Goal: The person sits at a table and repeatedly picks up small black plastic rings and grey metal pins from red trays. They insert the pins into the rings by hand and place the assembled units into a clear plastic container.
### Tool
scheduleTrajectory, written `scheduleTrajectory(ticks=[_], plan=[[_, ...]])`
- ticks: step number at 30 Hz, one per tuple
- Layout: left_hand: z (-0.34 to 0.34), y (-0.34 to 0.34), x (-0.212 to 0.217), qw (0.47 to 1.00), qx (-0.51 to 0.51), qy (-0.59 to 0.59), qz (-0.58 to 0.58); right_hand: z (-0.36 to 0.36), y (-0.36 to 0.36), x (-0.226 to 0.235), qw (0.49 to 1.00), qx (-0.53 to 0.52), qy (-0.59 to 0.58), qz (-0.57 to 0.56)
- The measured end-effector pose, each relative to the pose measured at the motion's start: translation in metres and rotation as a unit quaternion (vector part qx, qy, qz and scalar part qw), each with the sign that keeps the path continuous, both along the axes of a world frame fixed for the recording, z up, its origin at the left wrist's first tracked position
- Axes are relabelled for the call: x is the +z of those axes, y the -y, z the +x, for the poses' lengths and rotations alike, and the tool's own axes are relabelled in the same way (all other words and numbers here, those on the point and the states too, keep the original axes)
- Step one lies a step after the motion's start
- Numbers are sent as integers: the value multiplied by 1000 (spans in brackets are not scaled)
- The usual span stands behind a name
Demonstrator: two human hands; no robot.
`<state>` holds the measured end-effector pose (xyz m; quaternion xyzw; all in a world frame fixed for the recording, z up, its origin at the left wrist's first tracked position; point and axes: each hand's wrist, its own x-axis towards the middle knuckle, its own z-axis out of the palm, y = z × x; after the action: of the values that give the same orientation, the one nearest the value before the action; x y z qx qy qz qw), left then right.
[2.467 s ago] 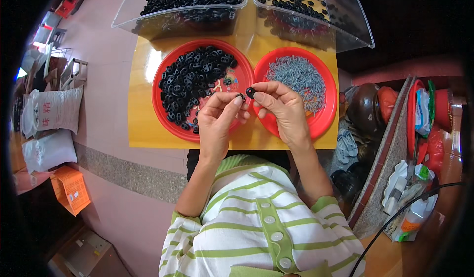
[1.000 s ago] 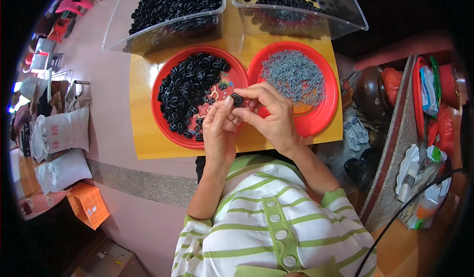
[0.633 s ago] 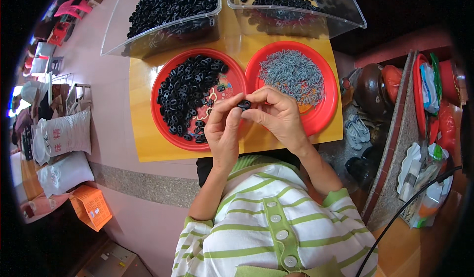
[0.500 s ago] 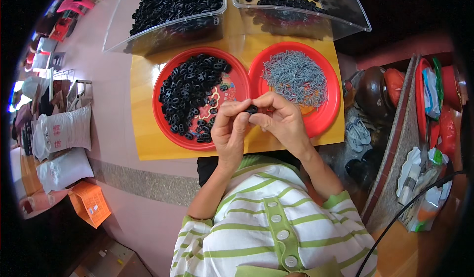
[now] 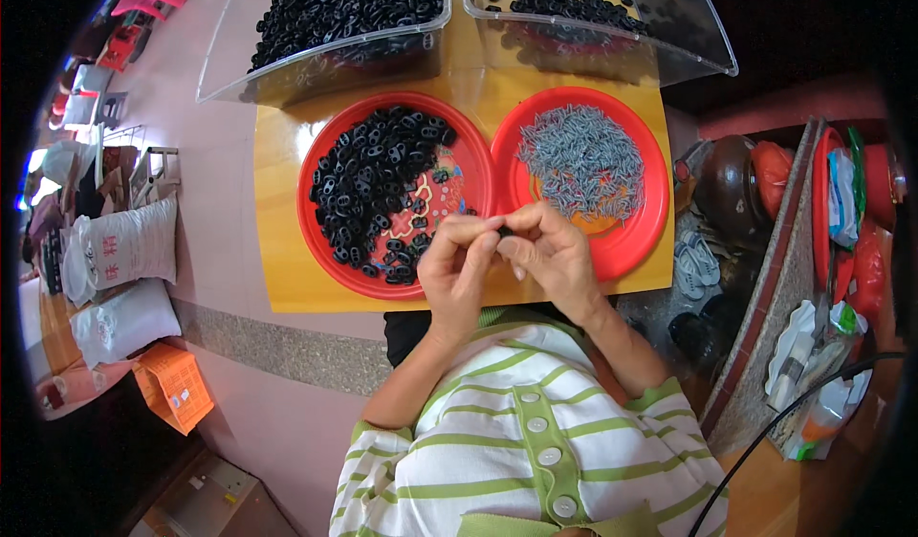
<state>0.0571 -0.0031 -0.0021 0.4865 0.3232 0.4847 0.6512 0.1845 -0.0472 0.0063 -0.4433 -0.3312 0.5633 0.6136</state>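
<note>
My left hand [image 5: 457, 267] and my right hand [image 5: 552, 255] meet in front of my chest, over the near edge of two red plates. Both pinch a small black plastic piece [image 5: 504, 232] between thumbs and forefingers; the fingers cover most of it. Beyond my left hand, a red plate [image 5: 475, 145] carries a heap of black oval pieces with two holes [image 5: 368, 174] over its printed flower pattern. To its right, another red plate [image 5: 653, 221] bears a pile of small grey screws [image 5: 583, 164]. Whether a screw is in my fingers is hidden.
Two clear plastic bins stand at the table's far side: the left bin [image 5: 344, 66] full of black pieces, the right bin [image 5: 593, 35] with fewer. A yellow board [image 5: 277, 260] lies under the plates. White sacks [image 5: 129, 241] and an orange basket [image 5: 174, 384] stand left on the floor.
Both hands have shifted slightly toward my body and to the right, still pinching the black piece. My fingers have altered their hold a little. The whole view has moved slightly too.
</note>
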Motion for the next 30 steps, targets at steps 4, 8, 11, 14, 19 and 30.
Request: scheduleTrajectory(ticks=[4, 8, 11, 14, 19, 30], plan=[[2, -41, 14, 987, 15, -141, 69, 33, -36, 31, 981, -83, 178, 14], [1, -88, 15, 892, 39, -367, 261, 100, -83, 71, 836, -262, 463, 133], [-1, -108, -1, 851, 18, -414, 323, 122, -110, 92, 754, -287, 572, 150], [5, -113, -3, 811, 34, -460, 360, 113, -100, 97, 774, -266, 562, 120], [3, -114, -12, 793, 16, -507, 336, 43, -42, 112, 956, 1, 146, 256], [-9, -86, -5, 768, 6, -545, 336, -78, 12, 173, 603, 95, -664, 432]])
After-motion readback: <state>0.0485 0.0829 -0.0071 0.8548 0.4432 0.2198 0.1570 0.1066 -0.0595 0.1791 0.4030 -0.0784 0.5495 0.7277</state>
